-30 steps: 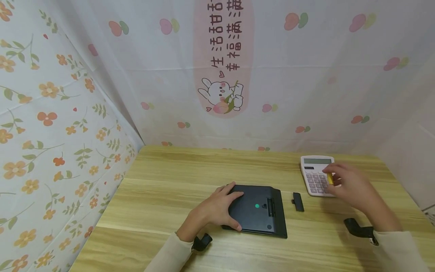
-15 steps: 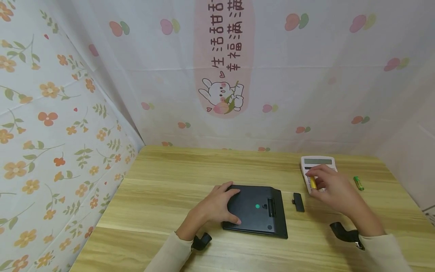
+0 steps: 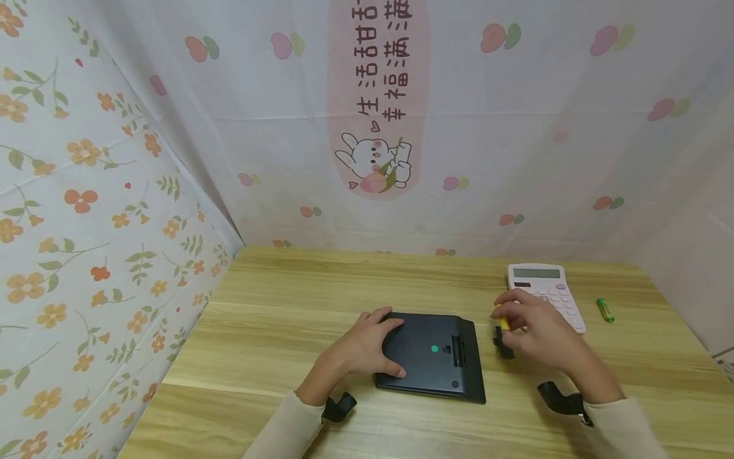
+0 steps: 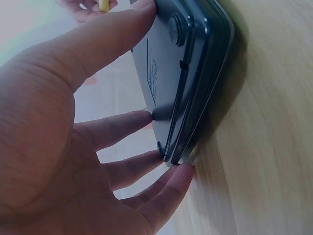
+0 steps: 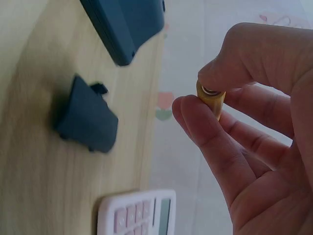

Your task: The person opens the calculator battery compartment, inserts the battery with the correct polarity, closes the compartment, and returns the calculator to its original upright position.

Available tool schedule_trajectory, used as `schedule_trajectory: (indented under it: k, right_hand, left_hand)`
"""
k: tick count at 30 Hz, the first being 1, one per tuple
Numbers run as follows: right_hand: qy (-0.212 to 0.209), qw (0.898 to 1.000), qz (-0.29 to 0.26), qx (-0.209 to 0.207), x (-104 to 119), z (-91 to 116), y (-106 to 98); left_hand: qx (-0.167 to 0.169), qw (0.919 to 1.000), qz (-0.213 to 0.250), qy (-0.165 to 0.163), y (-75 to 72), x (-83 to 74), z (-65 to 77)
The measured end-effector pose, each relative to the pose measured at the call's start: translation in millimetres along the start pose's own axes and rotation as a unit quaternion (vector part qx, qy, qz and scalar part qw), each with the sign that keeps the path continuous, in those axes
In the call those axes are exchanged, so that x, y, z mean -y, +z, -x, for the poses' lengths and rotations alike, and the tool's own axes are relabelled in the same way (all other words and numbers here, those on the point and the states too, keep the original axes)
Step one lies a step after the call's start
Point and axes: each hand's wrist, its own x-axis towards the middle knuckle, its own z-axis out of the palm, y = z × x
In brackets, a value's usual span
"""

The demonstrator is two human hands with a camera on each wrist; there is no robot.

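Observation:
My left hand [image 3: 364,344] rests spread over the left end of a flat black calculator-shaped device [image 3: 424,366] lying with its back up. In the left wrist view the thumb [image 4: 112,39] lies across its back, and other fingertips touch its edge. A dark battery compartment [image 3: 457,350] is uncovered near the device's right end. My right hand [image 3: 536,328] pinches a yellow battery [image 5: 213,104] between thumb and fingers, raised above the table. Just below it in the head view lies the black battery cover [image 3: 503,349], partly hidden by the hand.
A white calculator [image 3: 538,274] lies face up behind my right hand. To its right is a green battery [image 3: 604,310]. The wooden table [image 3: 275,344] meets a printed cloth backdrop [image 3: 459,127] at the back and another cloth [image 3: 115,255] on the left.
My right hand has carried the yellow battery left and nearer, from over the white calculator to the battery cover. The green battery has come into view. My left hand has hardly moved.

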Motion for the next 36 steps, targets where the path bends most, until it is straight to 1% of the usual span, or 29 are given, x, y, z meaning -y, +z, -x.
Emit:
schedule_trajectory:
  k: [6, 12, 17, 27, 36]
  right_hand:
    - [-0.004, 1.000, -0.005, 0.016, 11.0, -2.1, 10.3]
    - [-0.018, 0.999, -0.036, 0.028, 18.2, -3.2, 18.2]
    - [-0.024, 0.998, -0.054, 0.030, 20.7, -3.9, 24.4]
    - [-0.048, 0.997, -0.041, 0.035, 24.9, -6.0, 31.8]
    - [-0.046, 0.997, -0.044, 0.035, 26.7, -6.7, 33.3]
  left_hand:
    - [-0.001, 1.0000, 0.000, 0.000, -0.1, -0.2, 0.4]
    - [0.000, 1.0000, 0.001, -0.002, -0.4, -0.6, 0.4]
    - [0.001, 1.0000, -0.002, -0.001, 0.1, -0.2, -0.5]
    - [0.002, 1.0000, -0.004, -0.002, 0.5, -0.3, -1.2]
    - [0.000, 1.0000, -0.001, 0.001, 0.3, 0.7, -0.7]
